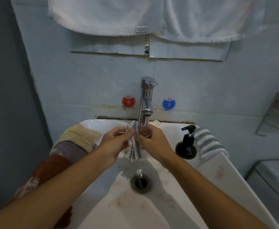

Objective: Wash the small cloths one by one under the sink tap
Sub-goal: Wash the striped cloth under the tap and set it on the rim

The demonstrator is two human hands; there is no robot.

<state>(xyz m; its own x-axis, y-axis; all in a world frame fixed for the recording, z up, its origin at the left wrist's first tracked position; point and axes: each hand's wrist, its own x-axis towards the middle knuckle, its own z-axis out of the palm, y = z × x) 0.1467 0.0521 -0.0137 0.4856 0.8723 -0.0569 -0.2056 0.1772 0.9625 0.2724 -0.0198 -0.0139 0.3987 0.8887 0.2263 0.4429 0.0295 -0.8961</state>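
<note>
Centre frame: L hand [114, 142] & R hand [152, 139] both pinch striped cloth [133, 149], fingers curled, under tap [146, 100], above sink [210, 171].

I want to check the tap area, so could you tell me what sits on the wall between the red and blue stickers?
In the head view, only the chrome tap stands between the red sticker and blue sticker.

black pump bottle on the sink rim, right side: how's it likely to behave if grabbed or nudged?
The pump bottle has a wide round base and narrow neck, so it probably resists tipping. Its glossy surface by the running tap may be slippery when wet. It stands on the sink rim, so a sideways nudge could slide it into the basin. Fill level cannot be seen.
</note>
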